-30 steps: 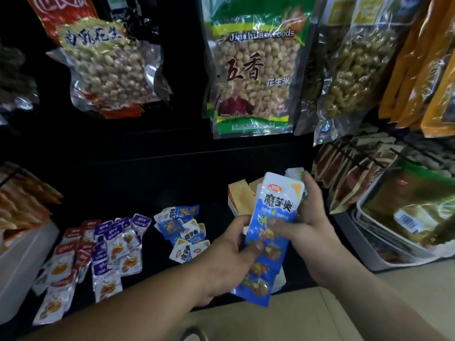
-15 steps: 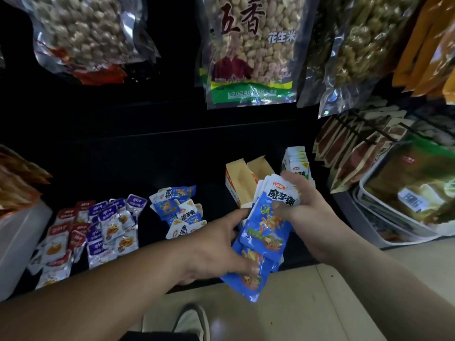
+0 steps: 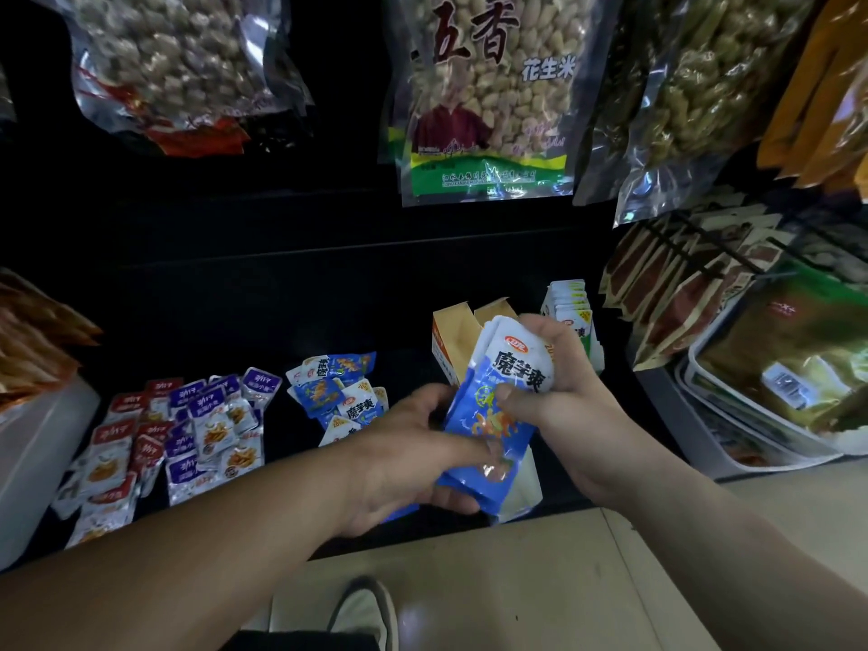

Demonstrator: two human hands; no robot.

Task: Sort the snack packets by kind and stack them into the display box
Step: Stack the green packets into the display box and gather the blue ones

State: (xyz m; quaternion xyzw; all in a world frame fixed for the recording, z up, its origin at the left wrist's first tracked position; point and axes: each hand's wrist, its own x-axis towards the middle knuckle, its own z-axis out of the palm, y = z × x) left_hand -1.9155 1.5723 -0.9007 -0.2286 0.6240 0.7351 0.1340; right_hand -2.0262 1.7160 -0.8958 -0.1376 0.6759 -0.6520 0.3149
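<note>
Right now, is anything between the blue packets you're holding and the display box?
Nothing visible. The left hand and right hand grip the blue packets directly in front of the open display box. They hide most of its opening, so its inside cannot be checked.

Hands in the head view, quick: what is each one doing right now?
Left hand: closed, gripping the lower end of the blue packet stack.
Right hand: closed, pinching the upper part of the same stack.
</note>
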